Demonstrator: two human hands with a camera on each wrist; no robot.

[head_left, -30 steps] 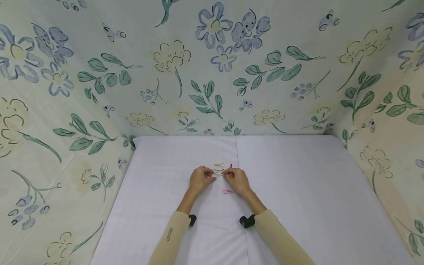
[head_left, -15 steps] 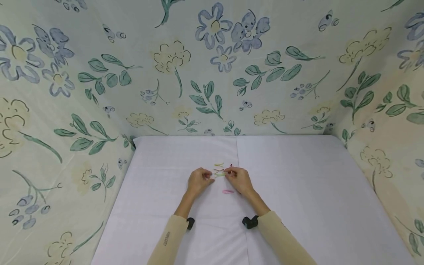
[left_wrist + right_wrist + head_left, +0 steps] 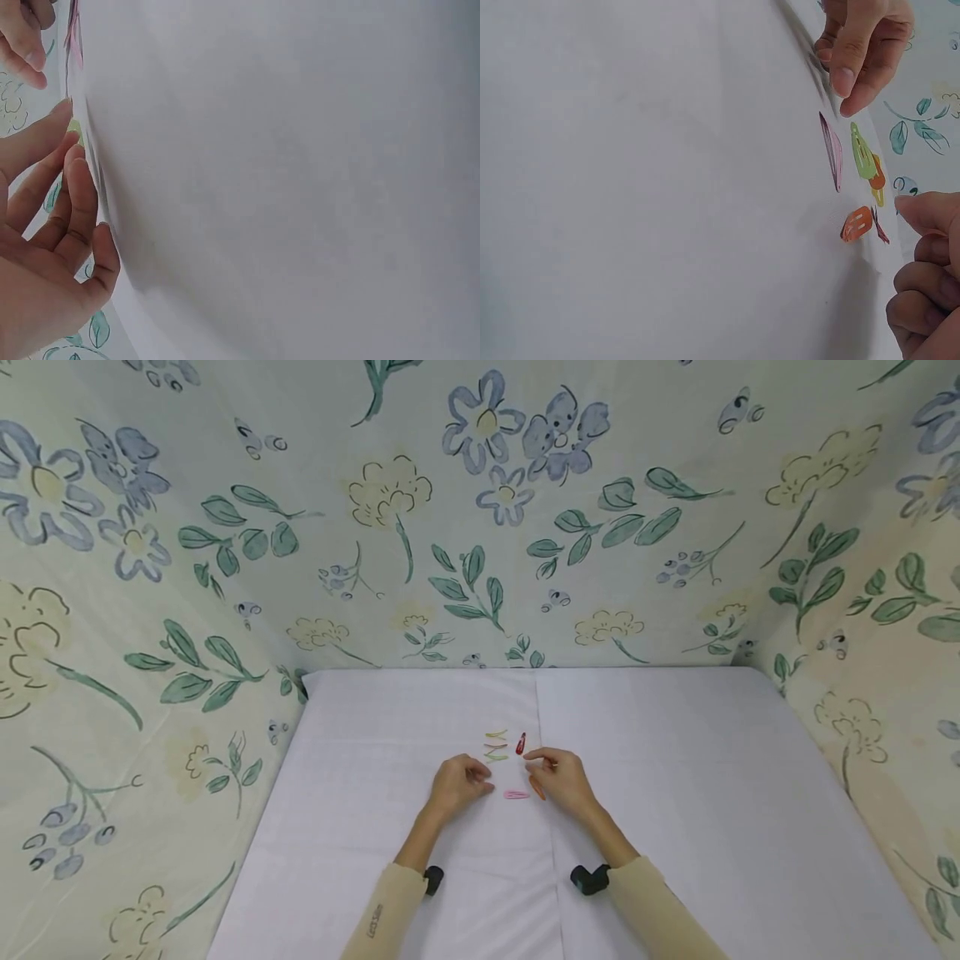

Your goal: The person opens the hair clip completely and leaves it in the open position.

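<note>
Several snap hair clips lie on the white cloth. A yellow clip [image 3: 496,735], an orange-red clip [image 3: 496,746] and a green clip [image 3: 497,757] form a column, each bent open. Right of them lies a red clip [image 3: 521,743]. My left hand [image 3: 459,787] hovers just below and left of the green clip, fingers loosely bent around nothing. My right hand [image 3: 562,779] is beside the red clip, its fingertips just under it, holding nothing visible. An orange clip [image 3: 537,787] lies by the right hand's lower edge. Between the hands is a pink clip [image 3: 516,794].
The white cloth [image 3: 675,793] covers the table, with a fold line running front to back near the clips. Floral fabric [image 3: 465,527] rises behind the table and at both sides. Dark wrist cameras [image 3: 590,879] sit at the sleeve cuffs.
Both hands were at the green clip and have let it go. The right hand moved right and toward the body, uncovering the red and orange clips. The left hand dropped slightly toward the body.
</note>
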